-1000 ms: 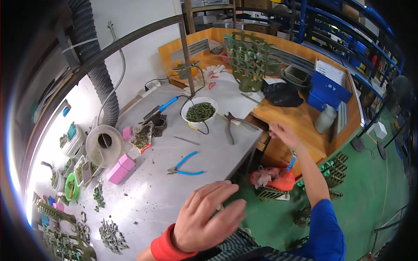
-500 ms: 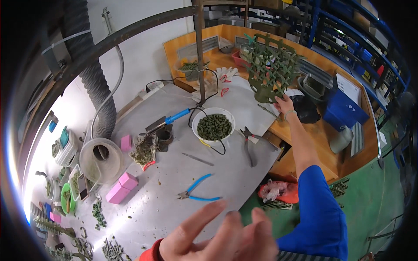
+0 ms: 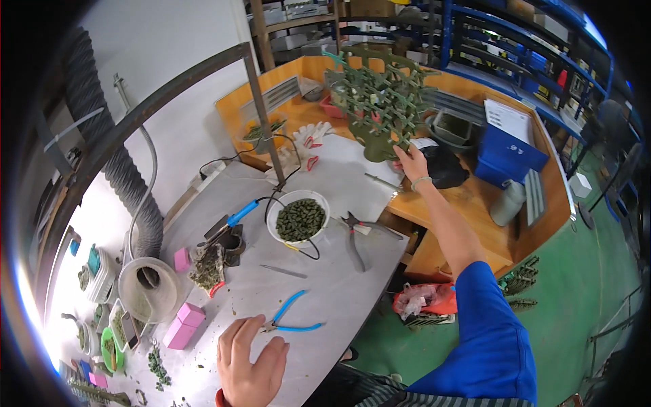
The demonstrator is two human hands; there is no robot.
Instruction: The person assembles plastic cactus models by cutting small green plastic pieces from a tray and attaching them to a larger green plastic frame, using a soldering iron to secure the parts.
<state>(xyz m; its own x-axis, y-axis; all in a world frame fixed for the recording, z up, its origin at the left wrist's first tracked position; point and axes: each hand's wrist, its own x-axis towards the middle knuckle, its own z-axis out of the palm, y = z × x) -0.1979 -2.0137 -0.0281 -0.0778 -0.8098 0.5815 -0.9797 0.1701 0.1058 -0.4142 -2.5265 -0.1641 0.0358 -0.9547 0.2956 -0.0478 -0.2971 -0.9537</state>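
My right hand (image 3: 412, 165) is closed on the lower rim of a tall, green, tree-shaped piece (image 3: 376, 102) with many crossing branches, held upright above the wooden desk. My left hand (image 3: 252, 363) is over the grey table, fingers bent and apart, with nothing seen in it. Just beyond its fingertips lie blue-handled cutting pliers (image 3: 293, 317), jaws toward the hand. Whether the fingers touch them I cannot tell. A white bowl of small dark green pieces (image 3: 300, 220) stands farther up the table. Beside it lie grey-and-red pliers (image 3: 354, 244).
A blue soldering iron (image 3: 243, 214) rests in its stand, its cable running past the bowl. Pink blocks (image 3: 183, 327) and a thin metal tool (image 3: 283, 271) lie on the table. On the desk are a black bag (image 3: 451, 168), a blue box (image 3: 508, 152) and a grey-green bottle (image 3: 508, 203).
My left hand has drawn back and down toward the blue-handled pliers. My right hand still holds the green tree-shaped piece. The whole view has shifted with my head.
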